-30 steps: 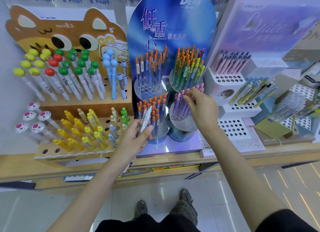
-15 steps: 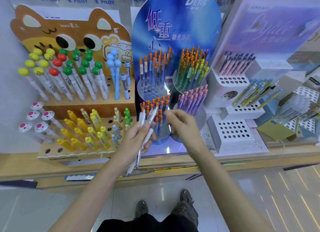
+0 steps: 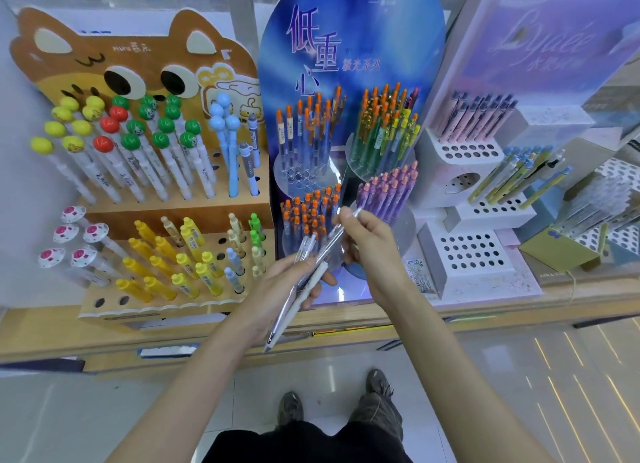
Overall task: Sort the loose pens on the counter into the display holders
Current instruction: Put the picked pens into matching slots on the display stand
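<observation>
My left hand (image 3: 277,289) grips a small bundle of clear and white pens (image 3: 301,286) held slantwise in front of the blue display stand (image 3: 349,64). My right hand (image 3: 374,251) pinches the top end of one clear pen (image 3: 341,228) in that bundle, just below the purple pens (image 3: 388,194) and beside the orange-capped pens (image 3: 308,213) in the stand's lower holders. The upper holders carry orange-capped blue pens (image 3: 311,130) and green and yellow pens (image 3: 388,133).
A brown cat-shaped display (image 3: 138,171) with ball-topped and yellow pens stands at the left. White perforated holders (image 3: 467,251) with pink and blue-yellow pens stand at the right. The wooden counter edge (image 3: 381,327) runs below the hands. My shoes are on the tiled floor.
My right hand came down from the purple pens to the bundle in my left hand and took hold of one clear pen. The camera moved closer to the stand.
</observation>
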A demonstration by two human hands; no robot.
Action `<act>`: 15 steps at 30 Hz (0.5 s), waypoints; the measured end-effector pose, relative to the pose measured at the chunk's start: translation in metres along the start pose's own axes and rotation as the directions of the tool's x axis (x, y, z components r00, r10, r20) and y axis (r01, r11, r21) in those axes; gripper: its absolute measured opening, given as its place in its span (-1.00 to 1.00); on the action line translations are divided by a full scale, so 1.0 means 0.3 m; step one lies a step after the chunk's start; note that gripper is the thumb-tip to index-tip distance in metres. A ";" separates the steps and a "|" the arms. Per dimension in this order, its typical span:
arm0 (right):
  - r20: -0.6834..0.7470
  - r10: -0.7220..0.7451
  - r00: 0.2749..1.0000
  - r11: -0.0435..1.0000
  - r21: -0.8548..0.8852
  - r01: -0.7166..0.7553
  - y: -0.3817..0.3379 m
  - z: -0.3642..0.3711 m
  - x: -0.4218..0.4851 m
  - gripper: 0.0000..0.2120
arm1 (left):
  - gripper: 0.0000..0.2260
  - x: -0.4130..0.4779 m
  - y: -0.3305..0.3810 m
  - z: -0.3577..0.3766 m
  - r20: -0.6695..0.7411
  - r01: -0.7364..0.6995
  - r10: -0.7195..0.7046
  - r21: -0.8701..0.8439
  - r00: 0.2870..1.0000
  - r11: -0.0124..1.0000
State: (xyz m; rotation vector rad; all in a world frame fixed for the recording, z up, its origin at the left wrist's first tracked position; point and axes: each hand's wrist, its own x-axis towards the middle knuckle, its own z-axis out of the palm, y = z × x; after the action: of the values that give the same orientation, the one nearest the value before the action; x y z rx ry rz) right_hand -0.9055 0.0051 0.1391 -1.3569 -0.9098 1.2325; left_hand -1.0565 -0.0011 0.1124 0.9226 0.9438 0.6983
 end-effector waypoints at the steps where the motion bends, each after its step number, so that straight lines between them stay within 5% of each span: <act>1: -0.024 -0.018 1.000 1.000 0.008 0.018 -0.008 -0.011 0.003 -0.69 | -0.75 0.002 0.000 0.004 -0.002 0.007 -0.007 0.007 1.000 1.000; 10: -0.285 -0.106 0.953 0.978 0.143 0.151 -0.089 -0.268 0.029 -0.79 | -0.72 0.098 0.022 0.152 -0.019 0.008 -0.006 0.072 1.000 0.997; 15: -0.412 -0.103 0.905 0.971 0.156 0.182 -0.110 -0.508 0.026 -0.80 | -0.64 0.187 0.042 0.303 -0.017 -0.056 0.065 0.344 0.998 0.937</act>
State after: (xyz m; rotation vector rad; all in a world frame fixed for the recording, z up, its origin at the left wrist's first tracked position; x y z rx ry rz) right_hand -0.7515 -0.0123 0.1592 -1.2993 -0.5720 0.8580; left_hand -0.9522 0.0196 0.1285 1.2569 1.0866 0.6086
